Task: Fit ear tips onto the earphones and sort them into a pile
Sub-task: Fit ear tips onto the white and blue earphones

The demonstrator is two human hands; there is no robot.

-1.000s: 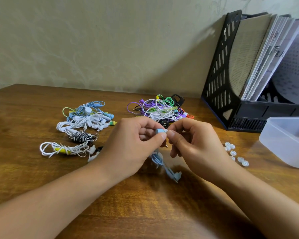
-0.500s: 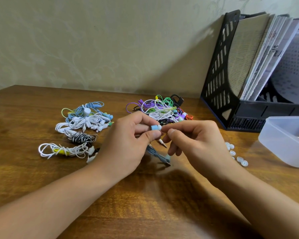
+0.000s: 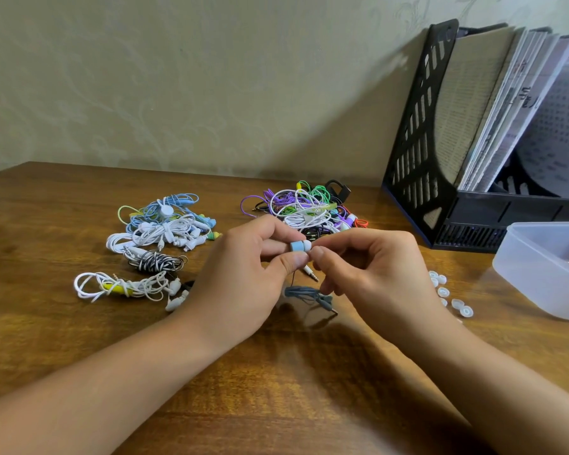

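Note:
My left hand (image 3: 243,274) pinches a light blue earbud (image 3: 299,246) between thumb and fingers above the middle of the table. A pale ear tip sits at the earbud's right end, where the thumb and fingers of my right hand (image 3: 368,274) pinch it. The earbud's grey-blue cable (image 3: 306,293) hangs below my hands, its plug near the wood. Several loose white ear tips (image 3: 444,292) lie on the table to the right of my right hand.
A pile of white, blue and black coiled earphones (image 3: 151,238) lies at the left. A tangle of purple, green and white earphones (image 3: 306,208) lies behind my hands. A black file rack (image 3: 418,152) with papers stands at the back right, a translucent plastic box (image 3: 539,267) before it.
Both hands have shifted slightly left and up with the earbud. The dangling cable swung and now hangs more bunched beneath my hands. The grip of each hand is the same.

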